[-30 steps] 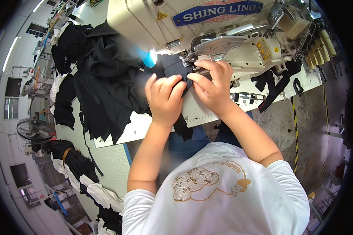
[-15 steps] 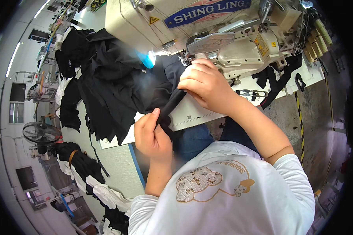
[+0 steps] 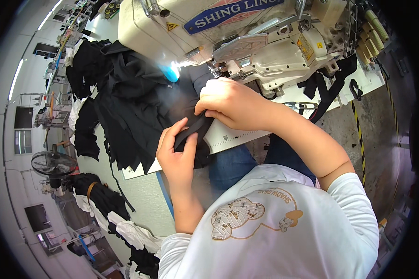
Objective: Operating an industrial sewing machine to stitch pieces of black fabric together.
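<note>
A black fabric garment (image 3: 139, 111) spreads over the white table (image 3: 233, 138) and runs up toward the needle area (image 3: 215, 69) of a cream sewing machine (image 3: 151, 28). My right hand (image 3: 235, 103) pinches a folded band of that fabric just in front of the needle area. Lower and to the left, my left hand (image 3: 176, 151) has the fabric edge between its thumb and fingers, which curve loosely about it. The fabric under both hands is partly hidden by the fingers.
Metal snips (image 3: 301, 106) and black strips (image 3: 335, 90) lie right of the machine bed. A small lamp (image 3: 171, 73) glows blue-white beside the needle. White and black cloth (image 3: 137, 232) is heaped at lower left, near a standing fan (image 3: 55, 164).
My right hand has drawn back from the needle, down and left along the band. My left hand has shifted slightly left, its thumb and fingers now wider apart on the fabric.
</note>
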Tool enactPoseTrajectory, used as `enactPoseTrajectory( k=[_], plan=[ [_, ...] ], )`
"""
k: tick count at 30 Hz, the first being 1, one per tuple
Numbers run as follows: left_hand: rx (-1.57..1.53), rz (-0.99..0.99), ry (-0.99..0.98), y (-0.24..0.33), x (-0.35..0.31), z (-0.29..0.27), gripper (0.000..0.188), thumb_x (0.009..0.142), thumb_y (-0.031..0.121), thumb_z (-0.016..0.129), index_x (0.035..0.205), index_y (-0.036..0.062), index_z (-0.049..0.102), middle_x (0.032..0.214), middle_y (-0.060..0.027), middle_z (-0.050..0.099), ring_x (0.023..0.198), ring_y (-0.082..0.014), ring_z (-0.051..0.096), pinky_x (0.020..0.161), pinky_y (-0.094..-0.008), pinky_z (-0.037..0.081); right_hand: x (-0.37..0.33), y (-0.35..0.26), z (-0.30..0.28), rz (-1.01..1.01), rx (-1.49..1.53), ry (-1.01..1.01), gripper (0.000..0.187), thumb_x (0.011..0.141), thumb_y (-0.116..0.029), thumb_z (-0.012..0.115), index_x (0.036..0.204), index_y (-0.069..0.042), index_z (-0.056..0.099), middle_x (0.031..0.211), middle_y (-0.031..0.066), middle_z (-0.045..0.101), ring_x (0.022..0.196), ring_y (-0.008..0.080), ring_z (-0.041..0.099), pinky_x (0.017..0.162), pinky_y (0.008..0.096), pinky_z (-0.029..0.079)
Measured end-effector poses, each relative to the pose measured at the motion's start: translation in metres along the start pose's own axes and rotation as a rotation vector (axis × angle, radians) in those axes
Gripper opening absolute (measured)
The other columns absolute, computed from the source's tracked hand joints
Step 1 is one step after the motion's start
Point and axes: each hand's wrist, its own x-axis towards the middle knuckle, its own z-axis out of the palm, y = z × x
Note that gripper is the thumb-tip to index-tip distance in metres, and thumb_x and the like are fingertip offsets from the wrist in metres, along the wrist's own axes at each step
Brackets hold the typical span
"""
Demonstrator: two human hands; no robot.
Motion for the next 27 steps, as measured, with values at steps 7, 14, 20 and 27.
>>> enactPoseTrajectory(
  k=[7,14,20,27],
  plan=[
    [-0.256,-0.036,0.101,-0.015,-0.004,0.009,0.026,0.093,-0.009,0.060,0.114,-0.0038,0.074,0.107,-0.0088,0.072,0.099,-0.0144,0.065,0.093,-0.0260,0.049,0.005,-0.002,0.007,0.004,0.008,-0.030,0.009,0.089,-0.008,0.070,0.097,-0.006,0.072,0.091,0.0103,0.070,0.095,0.0316,0.068,0.086,0.0436,0.053],
    [-0.451,0.077,0.006,-0.034,-0.005,0.007,0.010,0.094,-0.008,0.057,0.093,-0.0002,0.063,0.099,-0.0066,0.060,0.095,-0.0152,0.056,0.091,-0.0255,0.042,0.010,-0.004,0.005,0.075,0.049,-0.080,0.005,0.091,-0.010,0.070,0.094,-0.006,0.071,0.090,0.0097,0.070,0.094,0.0320,0.068,0.084,0.0445,0.053],
    [-0.403,0.094,0.030,-0.035,-0.006,0.009,0.029,0.097,0.025,0.079,0.098,0.0018,0.062,0.104,-0.0079,0.059,0.097,-0.0166,0.056,0.093,-0.0280,0.042,0.012,-0.005,0.006,0.069,0.066,-0.064,0.011,0.089,-0.012,0.073,0.094,-0.005,0.065,0.088,0.0109,0.064,0.090,0.0337,0.065,0.080,0.0457,0.052],
    [-0.208,-0.079,-0.022,-0.025,-0.002,0.007,0.020,0.090,0.010,0.083,0.100,-0.0024,0.072,0.092,-0.0068,0.066,0.086,-0.0163,0.062,0.079,-0.0269,0.049,0.004,-0.009,0.005,-0.004,-0.021,0.002,0.014,0.083,-0.013,0.077,0.090,-0.007,0.066,0.092,0.0075,0.062,0.092,0.0305,0.065,0.081,0.0425,0.053]
  ],
)
